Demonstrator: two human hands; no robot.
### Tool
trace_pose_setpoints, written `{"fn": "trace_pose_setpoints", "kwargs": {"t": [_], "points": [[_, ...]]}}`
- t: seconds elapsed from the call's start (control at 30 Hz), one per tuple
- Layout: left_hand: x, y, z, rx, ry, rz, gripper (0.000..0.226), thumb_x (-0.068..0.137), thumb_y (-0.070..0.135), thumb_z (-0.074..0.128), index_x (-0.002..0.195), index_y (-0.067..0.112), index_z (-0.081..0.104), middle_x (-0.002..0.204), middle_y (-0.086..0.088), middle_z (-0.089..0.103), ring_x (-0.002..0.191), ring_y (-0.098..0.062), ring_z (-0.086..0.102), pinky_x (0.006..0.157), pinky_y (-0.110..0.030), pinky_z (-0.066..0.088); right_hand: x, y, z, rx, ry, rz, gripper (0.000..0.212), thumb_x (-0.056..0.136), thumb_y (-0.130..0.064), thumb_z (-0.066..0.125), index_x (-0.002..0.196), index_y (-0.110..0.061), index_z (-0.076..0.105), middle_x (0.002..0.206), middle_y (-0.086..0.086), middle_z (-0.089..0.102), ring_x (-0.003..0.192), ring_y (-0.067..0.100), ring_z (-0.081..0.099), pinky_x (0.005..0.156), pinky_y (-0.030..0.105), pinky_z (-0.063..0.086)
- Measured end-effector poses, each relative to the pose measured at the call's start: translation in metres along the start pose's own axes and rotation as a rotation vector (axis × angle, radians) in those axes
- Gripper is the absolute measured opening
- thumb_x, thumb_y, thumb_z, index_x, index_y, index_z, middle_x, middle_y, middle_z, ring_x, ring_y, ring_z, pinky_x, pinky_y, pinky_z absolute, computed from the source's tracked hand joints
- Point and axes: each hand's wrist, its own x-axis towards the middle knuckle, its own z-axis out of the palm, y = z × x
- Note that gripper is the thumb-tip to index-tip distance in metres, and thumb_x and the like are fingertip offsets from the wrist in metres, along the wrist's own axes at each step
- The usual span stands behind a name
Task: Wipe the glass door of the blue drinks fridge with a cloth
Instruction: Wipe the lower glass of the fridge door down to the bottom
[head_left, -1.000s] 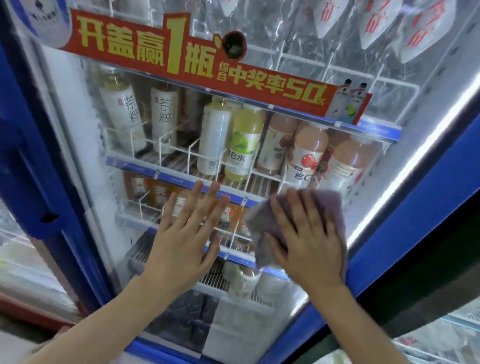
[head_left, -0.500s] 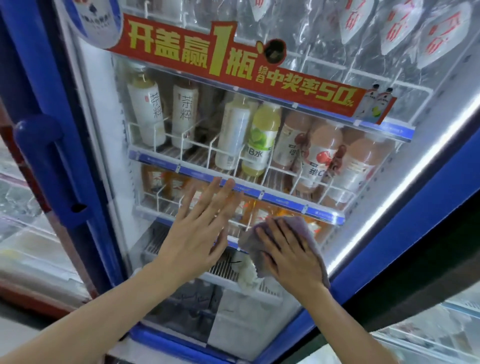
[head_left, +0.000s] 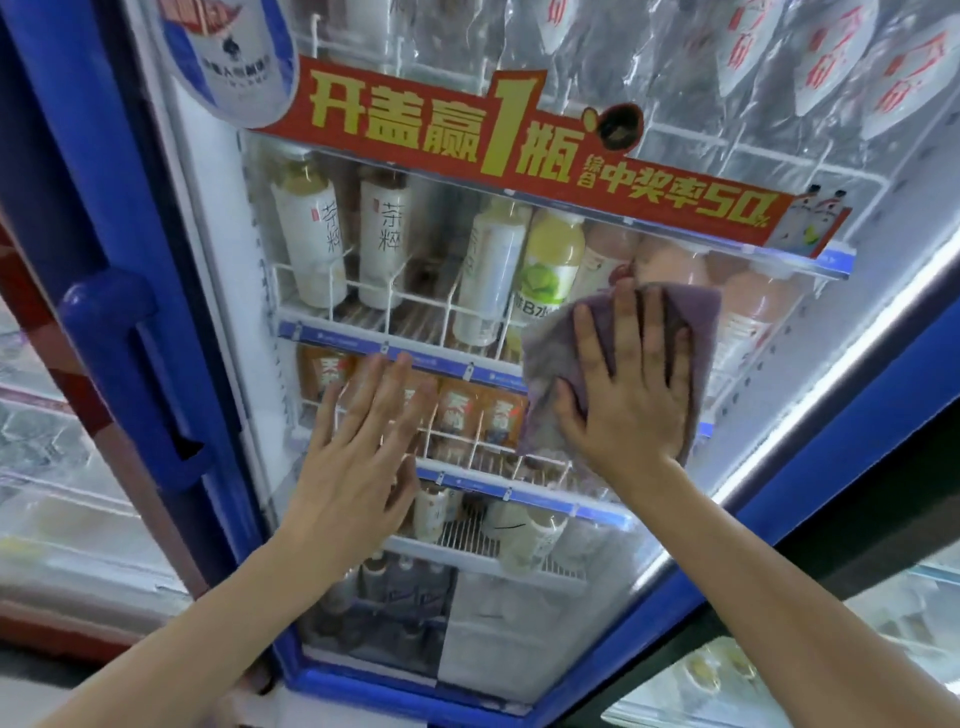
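**Cloth climbs the glass**

We press our right hand flat on the purple cloth, now higher on the glass door, over the bottles. Left of it, our left hand stays spread, released, against the glass.

The cloth is covering pink bottles at centre right; the left hand is blurring; the can sticker is running off the top edge, upper left.
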Motion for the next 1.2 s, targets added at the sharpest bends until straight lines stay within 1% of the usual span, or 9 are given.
{"fn": "trace_pose_setpoints", "kwargs": {"t": [0.17, 0.27, 0.37, 0.5, 0.63, 0.83, 0.93, 1.0, 1.2], "points": [[-0.005, -0.011, 0.002, -0.012, -0.040, -0.038, 0.082, 0.094, 0.025, 0.050, 0.167, 0.015, 0.014, 0.175, -0.012, 0.003, 0.162, -0.032, 0.003, 0.129, -0.059, 0.009, -0.061, -0.041, 0.024, 0.022, -0.137, -0.313, 0.064, 0.100, -0.035, 0.043, 0.158, -0.015, 0.029, 0.168, 0.017, 0.016, 0.157, 0.029, 0.006, 0.129, 0.041, -0.007], [-0.006, -0.013, 0.004, -0.013, -0.077, -0.034, 0.079, 0.095, 0.031, 0.041, 0.168, 0.016, 0.013, 0.176, -0.010, 0.000, 0.162, -0.030, 0.003, 0.127, -0.063, 0.016, -0.094, -0.053, 0.029, 0.009, -0.284, -0.461, 0.063, 0.104, -0.034, 0.037, 0.162, -0.013, 0.021, 0.173, 0.012, -0.001, 0.160, 0.026, -0.006, 0.129, 0.041, -0.007], [-0.006, -0.017, 0.002, -0.023, -0.098, -0.041, 0.079, 0.093, 0.036, 0.036, 0.167, 0.014, 0.017, 0.176, -0.008, 0.001, 0.162, -0.029, 0.004, 0.125, -0.066, 0.021, -0.090, -0.043, 0.025, -0.036, -0.331, -0.522, 0.065, 0.105, -0.034, 0.040, 0.164, -0.014, 0.022, 0.173, 0.011, 0.004, 0.161, 0.025, -0.003, 0.130, 0.040, -0.006], [-0.007, -0.018, 0.004, -0.027, -0.094, -0.024, 0.082, 0.092, 0.039, 0.039, 0.167, 0.012, 0.017, 0.176, -0.008, 0.002, 0.162, -0.030, 0.004, 0.122, -0.068, 0.026, -0.035, -0.021, 0.006, 0.017, -0.219, -0.409, 0.062, 0.103, -0.036, 0.040, 0.160, -0.017, 0.026, 0.167, 0.009, 0.027, 0.160, 0.022, 0.005, 0.130, 0.037, -0.002], [-0.007, -0.018, 0.005, -0.029, -0.083, -0.017, 0.083, 0.092, 0.040, 0.042, 0.166, 0.012, 0.017, 0.176, -0.008, 0.004, 0.162, -0.029, 0.004, 0.120, -0.068, 0.029, 0.033, -0.017, -0.009, 0.024, -0.145, -0.200, 0.068, 0.100, -0.041, 0.041, 0.161, -0.019, 0.022, 0.169, 0.003, 0.011, 0.157, 0.024, 0.004, 0.129, 0.039, -0.008], [-0.006, -0.033, -0.004, -0.047, -0.063, 0.070, 0.076, 0.095, 0.037, 0.038, 0.164, 0.009, 0.025, 0.175, -0.009, 0.009, 0.162, -0.027, 0.005, 0.121, -0.063, 0.032, 0.035, -0.054, 0.004, -0.005, -0.030, -0.030, 0.067, 0.097, -0.037, 0.042, 0.158, -0.013, 0.030, 0.170, 0.015, 0.007, 0.159, 0.022, -0.015, 0.128, 0.041, -0.012], [-0.006, -0.047, -0.008, -0.056, -0.057, 0.130, 0.076, 0.096, 0.032, 0.040, 0.166, 0.010, 0.021, 0.176, -0.006, 0.007, 0.163, -0.023, 0.003, 0.125, -0.055, 0.024, 0.004, -0.071, 0.020, 0.017, -0.112, -0.202, 0.074, 0.097, -0.037, 0.042, 0.164, -0.017, 0.018, 0.173, 0.007, -0.012, 0.160, 0.023, -0.011, 0.128, 0.042, -0.010], [-0.008, -0.054, -0.012, -0.065, -0.052, 0.134, 0.076, 0.096, 0.030, 0.041, 0.166, 0.011, 0.018, 0.176, -0.006, 0.006, 0.163, -0.022, 0.002, 0.127, -0.052, 0.018, -0.022, -0.084, 0.028, 0.065, -0.216, -0.366, 0.076, 0.099, -0.036, 0.041, 0.166, -0.019, 0.009, 0.174, 0.006, -0.004, 0.160, 0.022, -0.008, 0.129, 0.041, -0.006], [-0.025, -0.070, -0.025, -0.088, -0.048, 0.065, 0.072, 0.098, 0.028, 0.035, 0.166, 0.012, 0.020, 0.176, -0.006, 0.006, 0.162, -0.024, 0.008, 0.128, -0.053, 0.015, -0.029, -0.083, 0.028, 0.084, -0.294, -0.433, 0.074, 0.102, -0.036, 0.042, 0.166, -0.019, 0.011, 0.174, 0.005, 0.004, 0.161, 0.019, -0.002, 0.128, 0.041, 0.007]]}}
